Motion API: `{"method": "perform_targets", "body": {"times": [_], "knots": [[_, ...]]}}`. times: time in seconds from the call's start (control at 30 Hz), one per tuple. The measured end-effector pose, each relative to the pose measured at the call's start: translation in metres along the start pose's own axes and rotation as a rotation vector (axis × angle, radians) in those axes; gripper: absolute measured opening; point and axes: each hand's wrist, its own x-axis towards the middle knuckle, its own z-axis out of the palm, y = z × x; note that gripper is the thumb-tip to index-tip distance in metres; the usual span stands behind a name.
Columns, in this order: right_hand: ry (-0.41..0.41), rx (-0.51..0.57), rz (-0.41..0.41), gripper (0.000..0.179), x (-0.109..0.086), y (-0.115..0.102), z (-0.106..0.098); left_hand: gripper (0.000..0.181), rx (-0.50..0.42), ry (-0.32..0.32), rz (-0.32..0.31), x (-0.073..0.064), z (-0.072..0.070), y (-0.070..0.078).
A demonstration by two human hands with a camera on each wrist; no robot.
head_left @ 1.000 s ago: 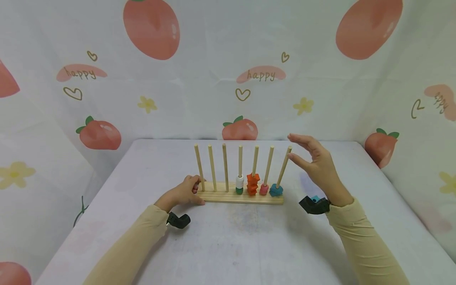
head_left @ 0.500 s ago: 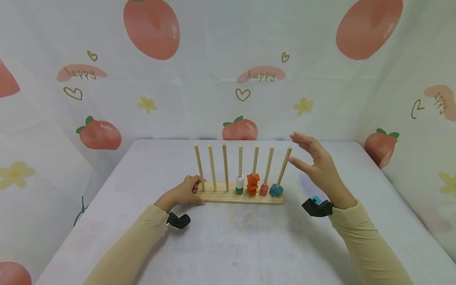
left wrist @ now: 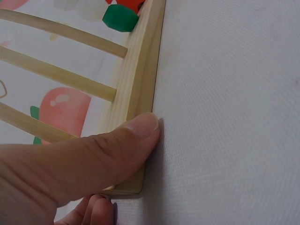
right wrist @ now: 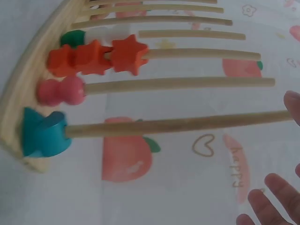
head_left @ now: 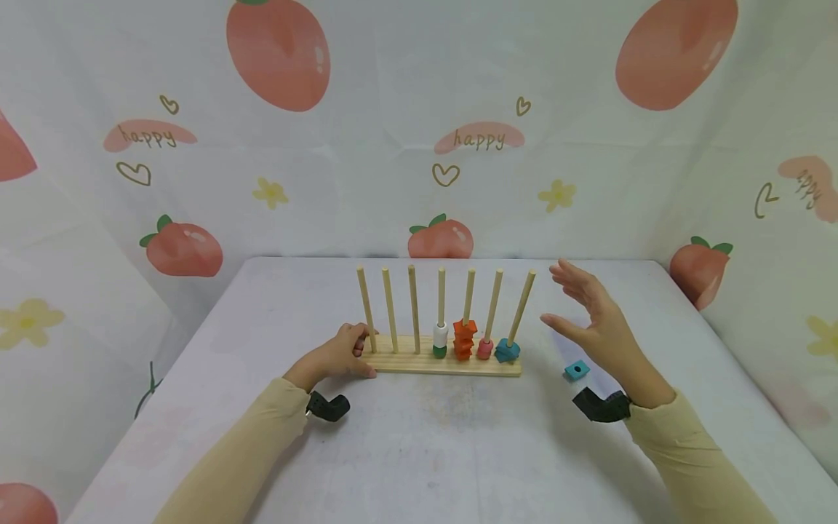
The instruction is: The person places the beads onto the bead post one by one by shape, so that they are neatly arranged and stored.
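Observation:
My left hand (head_left: 334,354) grips the left end of a wooden peg stand (head_left: 445,367), its thumb (left wrist: 108,152) along the front edge and other fingers curled behind. Several upright pegs rise from the base. The three left pegs carry no beads. To their right come white beads over a green one (head_left: 440,338), orange star beads (head_left: 465,340), pink beads (head_left: 484,349) and blue beads (head_left: 507,351) on the rightmost peg. Off to the right of that peg hovers my right hand (head_left: 599,331), fingers spread and holding nothing. Below it, a loose blue bead (head_left: 577,370) with a hole lies on the table.
The stand sits on a table (head_left: 419,451) covered in pale cloth. A patterned curtain (head_left: 366,145) hangs behind it. Black cameras are strapped at both wrists, and a green string (head_left: 149,389) shows by the table's left edge.
My right hand has drawn away from the top of the rightmost peg, rightward and down. The loose blue bead, partly hidden by the wrist camera before, now shows fully. My left hand stays put.

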Motion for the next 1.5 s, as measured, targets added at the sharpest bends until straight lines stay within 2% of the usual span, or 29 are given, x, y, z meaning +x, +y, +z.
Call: {"method": "perform_targets", "body": {"times": [0.3, 0.53, 0.63, 0.73, 0.87, 1.07, 1.23, 1.5], "knots": [[-0.098, -0.086, 0.098, 0.085, -0.03, 0.019, -0.004, 0.057, 0.008, -0.004, -0.01, 0.001, -0.001, -0.002], [-0.209, -0.135, 0.194, 0.075, -0.044, 0.036, -0.007, 0.058, 0.018, -0.001, -0.006, 0.002, -0.001, -0.003], [-0.234, -0.151, 0.203, 0.069, -0.048, 0.045, -0.009, 0.06, 0.015, -0.001, -0.009, 0.003, -0.001, -0.003], [-0.279, -0.175, 0.205, 0.064, -0.05, 0.053, -0.012, 0.062, 0.014, 0.001, -0.007, 0.002, -0.001, -0.001], [-0.361, -0.204, 0.247, 0.055, -0.05, 0.059, -0.016, 0.062, 0.013, -0.001, -0.003, 0.0, -0.001, 0.001], [-0.45, -0.189, 0.292, 0.046, -0.05, 0.067, -0.018, 0.061, 0.013, 0.001, -0.013, 0.002, -0.001, -0.001], [-0.521, -0.199, 0.291, 0.045, -0.049, 0.073, -0.021, 0.06, 0.008, -0.001, -0.015, 0.002, 0.0, -0.002], [-0.58, -0.218, 0.277, 0.041, -0.05, 0.082, -0.02, 0.061, 0.002, -0.004, -0.024, 0.001, -0.001, -0.002]]}}
